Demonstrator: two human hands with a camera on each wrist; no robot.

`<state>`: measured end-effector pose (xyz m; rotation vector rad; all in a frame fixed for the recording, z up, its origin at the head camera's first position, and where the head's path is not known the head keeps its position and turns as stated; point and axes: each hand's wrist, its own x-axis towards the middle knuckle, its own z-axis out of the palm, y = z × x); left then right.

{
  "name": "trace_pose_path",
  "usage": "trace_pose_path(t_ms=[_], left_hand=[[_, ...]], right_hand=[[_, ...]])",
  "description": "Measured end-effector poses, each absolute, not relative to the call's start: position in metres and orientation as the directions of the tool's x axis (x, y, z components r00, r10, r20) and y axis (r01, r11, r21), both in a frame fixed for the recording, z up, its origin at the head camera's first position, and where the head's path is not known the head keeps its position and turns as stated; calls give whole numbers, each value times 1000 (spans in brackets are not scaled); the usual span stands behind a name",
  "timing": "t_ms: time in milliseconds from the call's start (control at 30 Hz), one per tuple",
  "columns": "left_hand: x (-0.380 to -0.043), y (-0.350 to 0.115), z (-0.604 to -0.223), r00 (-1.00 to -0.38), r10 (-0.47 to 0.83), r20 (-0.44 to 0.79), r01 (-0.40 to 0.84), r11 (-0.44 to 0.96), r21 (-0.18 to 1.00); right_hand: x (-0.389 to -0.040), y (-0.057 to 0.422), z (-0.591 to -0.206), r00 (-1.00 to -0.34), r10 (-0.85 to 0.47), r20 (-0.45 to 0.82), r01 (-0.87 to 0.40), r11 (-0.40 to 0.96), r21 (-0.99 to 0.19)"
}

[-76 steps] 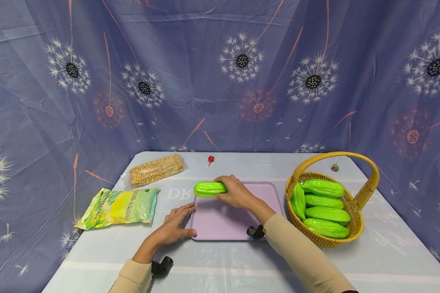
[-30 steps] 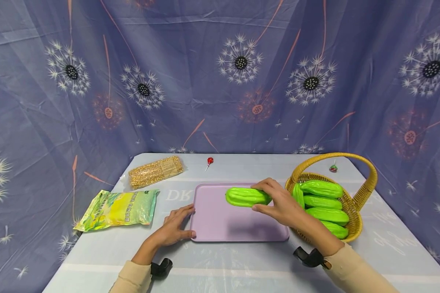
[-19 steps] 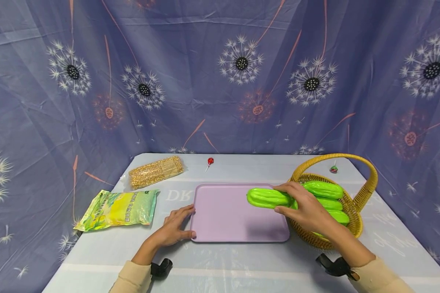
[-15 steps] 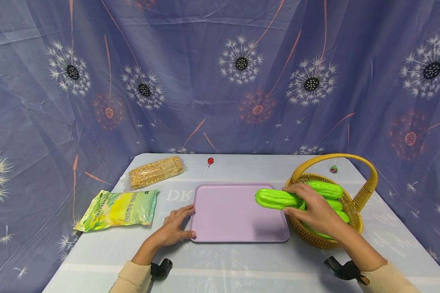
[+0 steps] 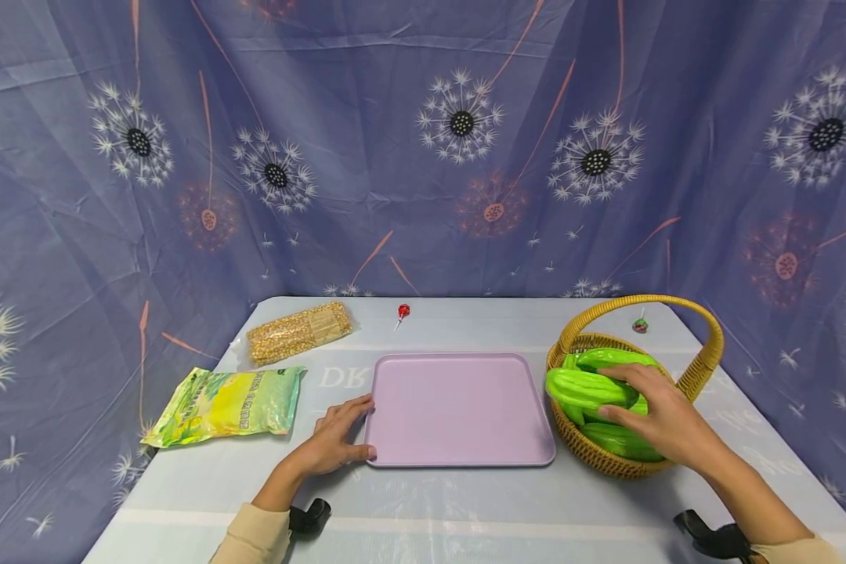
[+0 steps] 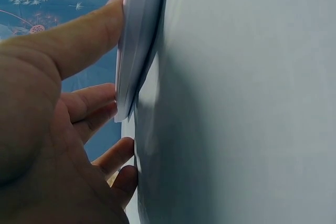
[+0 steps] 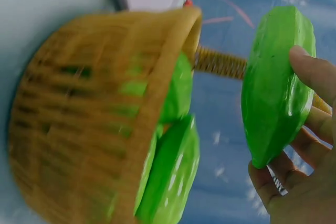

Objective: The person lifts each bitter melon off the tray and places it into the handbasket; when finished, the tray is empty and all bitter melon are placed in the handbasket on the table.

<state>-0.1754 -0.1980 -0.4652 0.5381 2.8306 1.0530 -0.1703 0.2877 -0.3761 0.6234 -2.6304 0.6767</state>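
Observation:
In the head view my right hand [image 5: 666, 415] grips one end of a bright green ridged gourd [image 5: 583, 389] over the wicker basket [image 5: 595, 456]. The right wrist view has this gourd [image 7: 273, 87] between thumb and fingers, clear of the basket rim [image 7: 152, 108]. Several similar gourds [image 5: 623, 441] lie inside the basket, partly covered by the hand and the held one. My left hand [image 5: 333, 440] touches the left edge of a pale purple tray [image 5: 458, 407], thumb at its near corner. The left wrist view shows the fingers [image 6: 92, 100] fairly straight against the tray's side.
A yellow-green plastic bag [image 5: 229, 406] and a clear pack of golden kernels [image 5: 299, 333] lie on the left of the table. A red lollipop [image 5: 403, 312] lies behind the tray; another [image 5: 640, 324] lies behind the basket. The basket's arched handle [image 5: 641, 300] stands upright.
My right hand has carried the gourd from above the tray's left side rightward to over the basket. The left hand stays at the tray's edge.

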Motion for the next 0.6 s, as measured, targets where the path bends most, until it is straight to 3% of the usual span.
trace_pose_path(t_ms=[267, 600], left_hand=[[-175, -198, -465, -938, 344, 51, 294, 705, 646], [-175, -197, -464, -939, 340, 47, 288, 709, 644]], right_hand=[[-175, 320, -382, -884, -285, 372, -432, 804, -410], [-183, 338, -393, -896, -269, 352, -391, 855, -342]])
